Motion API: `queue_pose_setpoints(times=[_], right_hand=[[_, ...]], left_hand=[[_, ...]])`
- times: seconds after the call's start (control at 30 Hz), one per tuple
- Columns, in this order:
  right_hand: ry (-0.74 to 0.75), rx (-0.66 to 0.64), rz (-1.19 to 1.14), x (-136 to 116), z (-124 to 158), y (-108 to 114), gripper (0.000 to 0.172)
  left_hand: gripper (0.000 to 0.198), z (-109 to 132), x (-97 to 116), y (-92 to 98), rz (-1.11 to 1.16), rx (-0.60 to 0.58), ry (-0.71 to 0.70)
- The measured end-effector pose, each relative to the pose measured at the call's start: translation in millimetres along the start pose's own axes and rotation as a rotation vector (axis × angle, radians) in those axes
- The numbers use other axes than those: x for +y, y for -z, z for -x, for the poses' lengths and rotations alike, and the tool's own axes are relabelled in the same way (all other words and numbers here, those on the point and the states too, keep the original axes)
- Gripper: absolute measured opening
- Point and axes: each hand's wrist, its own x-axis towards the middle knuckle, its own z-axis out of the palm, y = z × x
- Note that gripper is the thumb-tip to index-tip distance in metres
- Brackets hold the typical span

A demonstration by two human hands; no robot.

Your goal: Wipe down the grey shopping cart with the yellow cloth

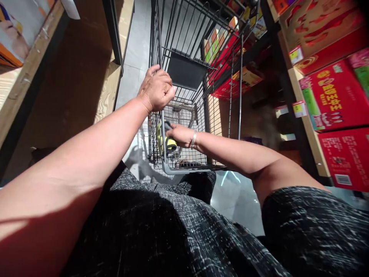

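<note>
A wire shopping cart (184,42) stands in the aisle right in front of me. My left hand (157,89) is closed around the cart's near rim. My right hand (179,134) reaches down inside the basket with a bracelet at the wrist. Its fingers are closed on a yellow and dark item (168,144) low in the basket. What that item is I cannot make out.
Wooden shelving (108,84) lines the left side. On the right, shelves hold red boxes (336,94) and more packages (230,57) beyond the cart. Grey floor tiles (135,57) run ahead between the shelves.
</note>
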Motion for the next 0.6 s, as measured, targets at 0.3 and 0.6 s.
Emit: queue_pose_setpoints(times=[0.3,0.6], right_hand=[[-0.017,0.054,0.601,43,-21,-24,0.045],[-0.393,0.066,0.997,118,-49,24,0.029]], left_hand=[[0.047,-18,-22,3.5,-0.033,-0.084,-0.012],[0.05,-11,-19,2.1,0.142,-0.022,-0.038]])
